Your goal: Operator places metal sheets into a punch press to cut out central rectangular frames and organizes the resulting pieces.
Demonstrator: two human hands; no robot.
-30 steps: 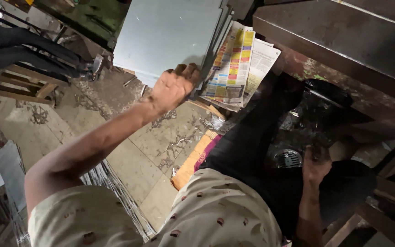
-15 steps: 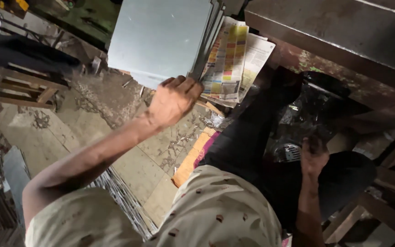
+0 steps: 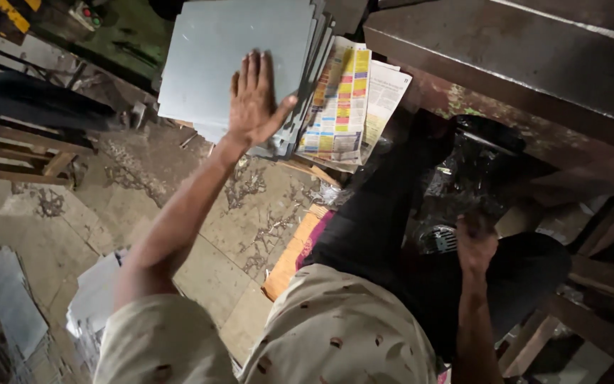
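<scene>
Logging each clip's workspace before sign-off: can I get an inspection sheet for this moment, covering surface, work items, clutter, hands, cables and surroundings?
Surface: stained, cracked floor.
Job's things: stack of grey sheets, fanned at its right edge.
Clutter: folded newspapers beside the stack; orange board by the knee; loose grey sheets lower left.
Grippers: left hand flat on the top sheet, fingers spread; right hand on a dark machine part, grip unclear.
Cables: nothing seen.
Surroundings: rusty metal bench upper right; wooden frame at left.
</scene>
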